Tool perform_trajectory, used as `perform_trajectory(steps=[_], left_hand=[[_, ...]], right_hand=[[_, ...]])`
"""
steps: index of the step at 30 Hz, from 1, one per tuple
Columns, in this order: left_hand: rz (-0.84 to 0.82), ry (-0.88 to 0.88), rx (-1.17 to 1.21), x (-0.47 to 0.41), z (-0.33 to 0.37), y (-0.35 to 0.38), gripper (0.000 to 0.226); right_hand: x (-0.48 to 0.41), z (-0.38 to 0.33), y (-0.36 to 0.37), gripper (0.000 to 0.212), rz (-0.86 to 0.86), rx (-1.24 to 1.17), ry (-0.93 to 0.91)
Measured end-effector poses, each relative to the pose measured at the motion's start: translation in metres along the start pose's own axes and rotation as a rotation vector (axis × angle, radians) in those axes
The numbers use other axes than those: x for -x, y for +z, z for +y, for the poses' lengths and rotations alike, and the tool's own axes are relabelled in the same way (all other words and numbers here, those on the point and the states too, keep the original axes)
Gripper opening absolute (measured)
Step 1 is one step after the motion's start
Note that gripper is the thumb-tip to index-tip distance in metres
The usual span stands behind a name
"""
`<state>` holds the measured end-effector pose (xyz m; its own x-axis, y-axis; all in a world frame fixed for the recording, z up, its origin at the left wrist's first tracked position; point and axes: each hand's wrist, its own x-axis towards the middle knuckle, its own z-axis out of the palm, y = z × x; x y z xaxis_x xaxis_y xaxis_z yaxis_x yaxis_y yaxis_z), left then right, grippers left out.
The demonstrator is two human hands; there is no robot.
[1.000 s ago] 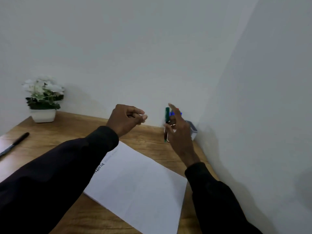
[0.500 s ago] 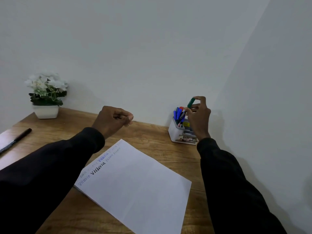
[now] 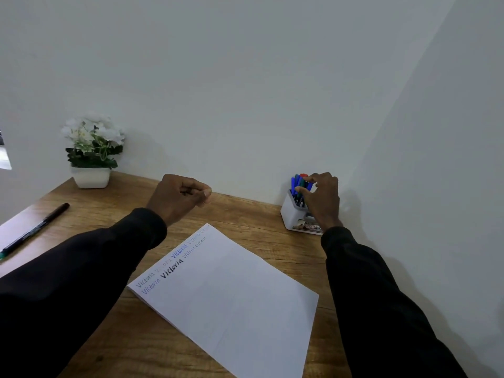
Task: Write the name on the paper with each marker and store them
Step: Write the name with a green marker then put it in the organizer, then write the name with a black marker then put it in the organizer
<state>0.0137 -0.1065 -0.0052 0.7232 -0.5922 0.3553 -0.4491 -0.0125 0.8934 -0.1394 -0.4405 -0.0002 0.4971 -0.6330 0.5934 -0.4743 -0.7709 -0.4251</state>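
Observation:
A white sheet of paper (image 3: 234, 301) lies slanted on the wooden table (image 3: 245, 214), with the name written several times along its far left edge in blue, green and black. A white marker holder (image 3: 289, 217) stands at the back right by the wall and holds blue, red and green markers. My right hand (image 3: 323, 199) is over the holder, thumb and forefinger pinching the green marker (image 3: 300, 185), which stands in the holder among the others. My left hand (image 3: 178, 196) hovers above the table behind the paper in a loose fist, with nothing seen in it.
A black pen (image 3: 36, 230) lies on the table at the far left. A white pot of white flowers (image 3: 91, 177) stands at the back left against the wall. Walls close the table in at the back and right.
My right hand has carried the green marker from above the paper to the holder and lowered it in among the other markers. The left fist has barely moved.

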Motion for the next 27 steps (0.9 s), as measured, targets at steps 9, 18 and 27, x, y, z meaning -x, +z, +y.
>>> perform_trajectory(steps=[9,18,27], left_hand=[[0.016,-0.007,-0.011,0.013,-0.013,-0.035,0.010],[-0.013,-0.098,-0.031,0.048,-0.032,-0.089,0.013],[0.100,-0.074,-0.116,0.084,-0.047,-0.161,0.015]], right_hand=[[0.029,-0.031,-0.004,0.020,0.222,-0.123,-0.098],[0.089,-0.131,0.026,0.011,-0.379,-0.484,-0.256],[0.110,-0.210,0.077,0.010,-0.630,-0.595,-0.363]])
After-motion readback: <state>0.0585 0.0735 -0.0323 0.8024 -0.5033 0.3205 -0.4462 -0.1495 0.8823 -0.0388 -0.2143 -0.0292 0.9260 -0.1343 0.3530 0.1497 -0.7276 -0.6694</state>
